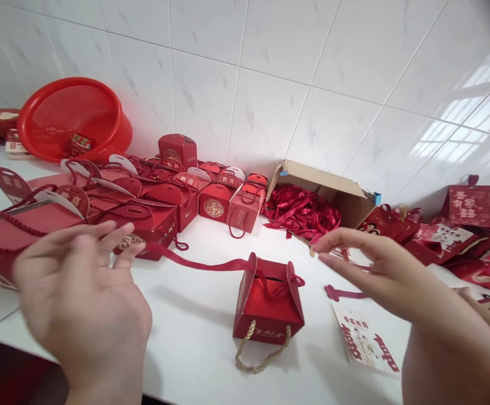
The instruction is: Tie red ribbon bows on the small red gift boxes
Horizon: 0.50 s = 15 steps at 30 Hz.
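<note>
A small red gift box (pixel 268 304) stands upright on the white table, with a gold rope handle hanging from its near side. A dark red ribbon (pixel 211 264) threads through its top and runs left to my left hand (pixel 88 287). My left hand is blurred, its fingers bent around the ribbon's end. To the right of the box, my right hand (pixel 367 264) is raised with thumb and forefinger pinched. A tiny gold-coloured piece shows at those fingertips; its kind is unclear. Below that hand lie a dark red ribbon strip (pixel 348 293) and a printed card (pixel 365 340).
Many red gift boxes (pixel 181 197) crowd the left and back. A red plastic basket (pixel 120 126) leans against the tiled wall. A cardboard box (pixel 324 177) spills red ribbons (pixel 304 211). Red bags (pixel 475 205) lie at right, near another person's hand (pixel 476 312).
</note>
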### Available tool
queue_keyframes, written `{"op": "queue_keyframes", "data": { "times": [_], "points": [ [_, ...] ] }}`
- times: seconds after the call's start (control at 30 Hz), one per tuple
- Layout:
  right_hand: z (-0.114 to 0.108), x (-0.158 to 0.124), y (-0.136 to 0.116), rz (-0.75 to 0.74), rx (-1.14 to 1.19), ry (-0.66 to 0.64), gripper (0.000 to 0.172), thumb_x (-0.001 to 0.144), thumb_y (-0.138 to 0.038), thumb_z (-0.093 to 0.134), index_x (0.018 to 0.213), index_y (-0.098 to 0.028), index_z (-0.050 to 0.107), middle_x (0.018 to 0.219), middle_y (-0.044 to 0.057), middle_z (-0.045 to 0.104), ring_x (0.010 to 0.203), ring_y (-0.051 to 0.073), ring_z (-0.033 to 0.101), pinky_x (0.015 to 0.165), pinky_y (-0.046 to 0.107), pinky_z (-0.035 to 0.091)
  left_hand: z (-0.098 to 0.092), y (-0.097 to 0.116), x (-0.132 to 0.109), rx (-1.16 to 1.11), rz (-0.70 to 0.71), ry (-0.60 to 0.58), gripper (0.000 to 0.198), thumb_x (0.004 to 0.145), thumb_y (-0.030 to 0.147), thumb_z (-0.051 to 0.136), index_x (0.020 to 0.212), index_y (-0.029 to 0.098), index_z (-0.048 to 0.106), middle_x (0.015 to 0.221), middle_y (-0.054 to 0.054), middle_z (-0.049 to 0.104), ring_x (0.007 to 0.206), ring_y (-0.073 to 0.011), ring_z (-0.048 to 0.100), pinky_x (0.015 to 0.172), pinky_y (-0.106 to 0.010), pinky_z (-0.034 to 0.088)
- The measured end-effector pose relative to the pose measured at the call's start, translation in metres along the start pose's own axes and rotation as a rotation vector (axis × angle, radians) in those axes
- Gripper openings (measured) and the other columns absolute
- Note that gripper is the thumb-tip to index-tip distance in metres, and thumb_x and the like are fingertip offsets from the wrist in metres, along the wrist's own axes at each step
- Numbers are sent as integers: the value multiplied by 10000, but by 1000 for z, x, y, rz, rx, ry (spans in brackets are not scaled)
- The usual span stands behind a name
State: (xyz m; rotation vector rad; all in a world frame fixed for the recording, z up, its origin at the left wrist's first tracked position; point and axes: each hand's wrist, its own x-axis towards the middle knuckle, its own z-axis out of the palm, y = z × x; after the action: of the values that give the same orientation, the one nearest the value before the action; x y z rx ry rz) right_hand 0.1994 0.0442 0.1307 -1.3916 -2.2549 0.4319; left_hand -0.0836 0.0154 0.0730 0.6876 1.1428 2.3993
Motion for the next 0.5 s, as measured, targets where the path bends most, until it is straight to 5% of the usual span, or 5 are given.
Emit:
{"op": "queue_keyframes", "data": {
  "times": [0.07, 0.17, 0.27, 0.37, 0.5],
  "points": [
    [6, -3, 7, 22, -82, -122, 244, 873, -443, 556, 1027, -269, 631, 1093, 55, 673, 1004, 258, 622, 829, 386, 508, 3, -13, -4, 137, 1, -111, 103, 760, 227, 648, 844, 215, 589, 894, 8, 602, 908, -162, 572, 823, -279, 445],
    [25, 1, 18, 56, -83, -238, 274, 866, -364, 555, 1116, -259, 590, 1170, 62, 647, 1075, 263, 598, 897, 419, 483, 13, -33, -16, 465, -238, -555, 216, 789, 434, 635, 845, 227, 607, 921, 5, 611, 930, -186, 555, 846, -285, 405],
    [42, 10, 24, 44, 75, -258, 105, 860, -263, 531, 955, -229, 559, 1010, 46, 663, 947, 210, 629, 804, 355, 508, 21, -40, -29, 621, -475, -870, 348, 839, 562, 519, 758, 225, 544, 809, 15, 577, 846, -192, 547, 784, -291, 405],
    [48, 16, 26, 8, 189, -241, 29, 845, -212, 531, 851, -221, 504, 851, 11, 630, 780, 164, 605, 694, 307, 493, 23, -39, -34, 628, -618, -968, 375, 847, 572, 501, 721, 222, 541, 755, 14, 579, 780, -187, 546, 704, -272, 399],
    [43, 16, 28, 38, 384, -229, 80, 853, -233, 557, 865, -219, 479, 798, -15, 562, 716, 130, 561, 634, 267, 464, 21, -36, -29, 510, -619, -1057, 329, 849, 497, 559, 698, 205, 579, 740, 4, 583, 784, -171, 546, 645, -234, 366]
  ]
}}
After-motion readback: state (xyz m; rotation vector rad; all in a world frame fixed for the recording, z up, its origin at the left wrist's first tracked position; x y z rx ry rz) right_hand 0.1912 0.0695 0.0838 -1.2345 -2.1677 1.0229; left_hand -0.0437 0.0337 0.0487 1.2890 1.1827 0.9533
